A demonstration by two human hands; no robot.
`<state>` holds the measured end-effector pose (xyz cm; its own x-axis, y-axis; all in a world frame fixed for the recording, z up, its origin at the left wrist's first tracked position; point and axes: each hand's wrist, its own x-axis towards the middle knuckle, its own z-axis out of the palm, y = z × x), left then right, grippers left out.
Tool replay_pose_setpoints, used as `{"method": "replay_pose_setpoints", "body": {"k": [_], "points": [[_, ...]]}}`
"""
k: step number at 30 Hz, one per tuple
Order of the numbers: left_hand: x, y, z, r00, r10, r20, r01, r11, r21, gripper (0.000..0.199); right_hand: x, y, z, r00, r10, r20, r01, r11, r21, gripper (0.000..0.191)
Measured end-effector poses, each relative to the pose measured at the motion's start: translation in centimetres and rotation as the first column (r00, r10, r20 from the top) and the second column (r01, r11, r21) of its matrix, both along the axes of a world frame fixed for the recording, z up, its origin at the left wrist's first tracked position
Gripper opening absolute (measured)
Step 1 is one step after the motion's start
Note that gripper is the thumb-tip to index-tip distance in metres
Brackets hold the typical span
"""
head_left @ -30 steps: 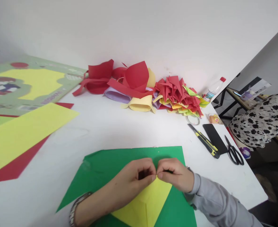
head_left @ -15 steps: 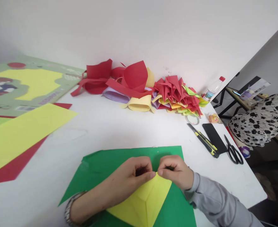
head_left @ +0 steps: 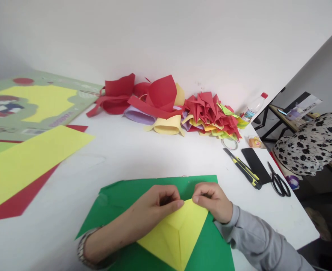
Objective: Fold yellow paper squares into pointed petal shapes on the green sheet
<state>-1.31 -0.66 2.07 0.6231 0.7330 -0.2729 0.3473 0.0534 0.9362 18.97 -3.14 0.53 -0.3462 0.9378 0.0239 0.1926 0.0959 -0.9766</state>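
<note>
A creased sheet of yellow paper (head_left: 177, 233) lies over a larger green sheet (head_left: 117, 195) at the front of the table. My left hand (head_left: 160, 207) pinches the yellow paper's upper edge between thumb and bent fingers. Close beside it, my right hand (head_left: 212, 201) grips the same edge a little to the right. A short stretch of that edge shows between the two thumbs. Fold lines meet near the paper's middle, and one runs down to its lower point. My left forearm hides part of the yellow paper's left side.
Folded red paper pieces (head_left: 208, 107) are heaped at the back, beside red paper shapes (head_left: 161, 94). A utility knife (head_left: 243, 169), a black slab (head_left: 256, 165) and scissors (head_left: 279, 180) lie right. Yellow paper strips (head_left: 36, 162) lie left. A bottle (head_left: 253, 107) and a person's patterned clothing (head_left: 315, 143) are beyond.
Both hands have shifted slightly up and apart, with the right hand moving right. The yellow paper has moved up and right with them, and more of its top edge shows.
</note>
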Motion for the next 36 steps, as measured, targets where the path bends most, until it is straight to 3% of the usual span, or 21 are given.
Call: {"method": "replay_pose_setpoints", "body": {"k": [10,18,31,36], "points": [[-0.4,0.2,0.3,0.995,0.095,0.017,-0.093,0.990,-0.104,0.047,0.7,0.4,0.1,0.992,-0.105,-0.063,0.101,0.993,-0.067,0.042],[-0.6,0.4,0.2,0.986,0.164,0.036,-0.161,0.984,-0.071,0.053,1.3,0.8,-0.2,0.967,-0.218,-0.129,0.201,0.971,-0.129,0.042],[-0.7,0.3,0.9,0.948,0.312,0.062,-0.302,0.945,-0.127,0.047,1.6,1.2,-0.8,0.927,-0.351,-0.135,0.325,0.928,-0.182,0.041],[-0.6,0.3,0.7,0.933,0.349,0.085,-0.338,0.934,-0.115,0.045,1.4,1.2,-0.6,0.928,-0.340,-0.153,0.306,0.929,-0.207,0.038]]}}
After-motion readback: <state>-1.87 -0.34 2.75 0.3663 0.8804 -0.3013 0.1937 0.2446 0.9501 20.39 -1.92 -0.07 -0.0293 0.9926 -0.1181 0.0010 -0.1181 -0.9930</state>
